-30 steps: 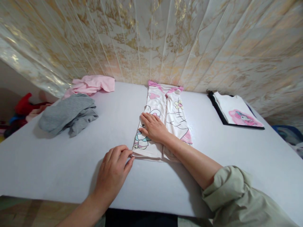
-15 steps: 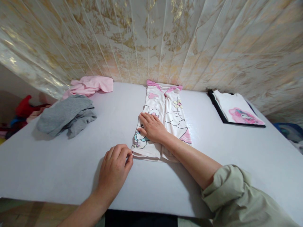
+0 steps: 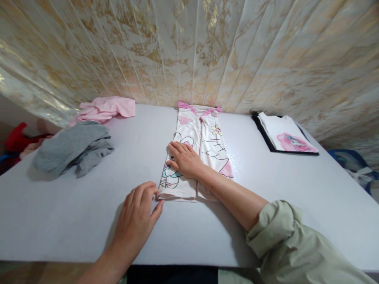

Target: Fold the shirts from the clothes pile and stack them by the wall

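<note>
Wears a pale sage-green sleeve (image 3: 314, 250) of plain, matte cloth on the right arm, turned back near the elbow into a thick, bulky cuff (image 3: 274, 228) and creased in soft folds above it. Has a bare left hand (image 3: 136, 215) and a bare right hand (image 3: 186, 159), both slender-fingered, with bare forearms. Shows dark, nearly black clothing (image 3: 171, 275) at the bottom edge, flanked by dim greenish cloth (image 3: 238, 275).
</note>
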Tool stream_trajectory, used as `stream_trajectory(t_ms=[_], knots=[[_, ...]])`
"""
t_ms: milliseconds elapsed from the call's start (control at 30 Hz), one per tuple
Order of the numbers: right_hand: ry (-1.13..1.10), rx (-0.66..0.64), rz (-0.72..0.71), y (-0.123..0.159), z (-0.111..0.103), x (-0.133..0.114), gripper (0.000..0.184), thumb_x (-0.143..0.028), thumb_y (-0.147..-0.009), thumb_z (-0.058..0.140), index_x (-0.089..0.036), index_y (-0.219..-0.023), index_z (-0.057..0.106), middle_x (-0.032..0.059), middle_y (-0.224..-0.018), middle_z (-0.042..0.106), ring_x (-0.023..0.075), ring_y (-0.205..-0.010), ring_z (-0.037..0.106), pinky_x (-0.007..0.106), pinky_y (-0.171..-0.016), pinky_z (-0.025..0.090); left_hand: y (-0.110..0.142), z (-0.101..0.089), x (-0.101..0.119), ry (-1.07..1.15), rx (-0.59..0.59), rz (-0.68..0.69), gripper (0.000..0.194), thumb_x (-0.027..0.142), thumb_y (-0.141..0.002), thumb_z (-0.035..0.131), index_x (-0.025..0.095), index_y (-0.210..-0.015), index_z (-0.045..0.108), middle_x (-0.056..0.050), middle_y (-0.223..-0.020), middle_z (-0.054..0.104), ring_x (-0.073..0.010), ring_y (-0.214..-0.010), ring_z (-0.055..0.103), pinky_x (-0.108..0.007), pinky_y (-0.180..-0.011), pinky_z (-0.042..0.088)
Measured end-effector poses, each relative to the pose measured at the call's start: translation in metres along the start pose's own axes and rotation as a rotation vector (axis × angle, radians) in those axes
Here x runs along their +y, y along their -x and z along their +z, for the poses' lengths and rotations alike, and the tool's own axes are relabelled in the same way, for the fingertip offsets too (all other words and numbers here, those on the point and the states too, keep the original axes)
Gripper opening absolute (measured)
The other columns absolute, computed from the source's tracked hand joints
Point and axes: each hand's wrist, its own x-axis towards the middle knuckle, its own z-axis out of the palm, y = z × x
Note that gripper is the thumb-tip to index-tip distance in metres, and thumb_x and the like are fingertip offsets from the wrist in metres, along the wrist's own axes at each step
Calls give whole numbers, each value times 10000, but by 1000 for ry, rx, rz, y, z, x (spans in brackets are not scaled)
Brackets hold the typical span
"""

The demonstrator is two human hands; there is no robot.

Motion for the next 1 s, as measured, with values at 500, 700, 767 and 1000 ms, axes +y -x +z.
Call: stream_trajectory(t_ms=[500, 700, 767, 1000], knots=[[-56, -169, 205, 135, -57, -21, 124, -212, -809, 676, -189, -894, 588, 21, -876, 592, 149, -757, 535, 256, -603, 317, -55, 1, 37, 223, -492, 335, 145, 205, -901, 524, 234, -1006, 620, -17, -914, 622, -203, -857, 603, -321, -727, 465], [-137, -58, 258, 138, -47, -19, 96, -111, -832, 598, -204, -855, 597, 12, -850, 594, 146, -771, 545, 245, -635, 350, -61, 15, 51, 201, -403, 321, 112, 181, -927, 473, 204, -856, 557, -17, -882, 587, -192, -834, 564, -317, -710, 428], [-192, -16, 256, 140, -51, -18, 119, -97, -820, 588, -209, -860, 592, 6, -840, 588, 137, -747, 539, 235, -625, 353, -61, 18, 52, 232, -340, 321, 148, 183, -943, 434, 208, -834, 532, -6, -839, 570, -179, -797, 546, -311, -694, 411], [-216, -51, 142, 144, -53, -16, 135, -104, -791, 591, -212, -873, 597, -6, -799, 614, 131, -693, 543, 238, -623, 354, -56, 19, 49, 303, -249, 334, 164, 173, -942, 412, 214, -833, 528, -3, -807, 566, -172, -765, 534, -304, -685, 401]])
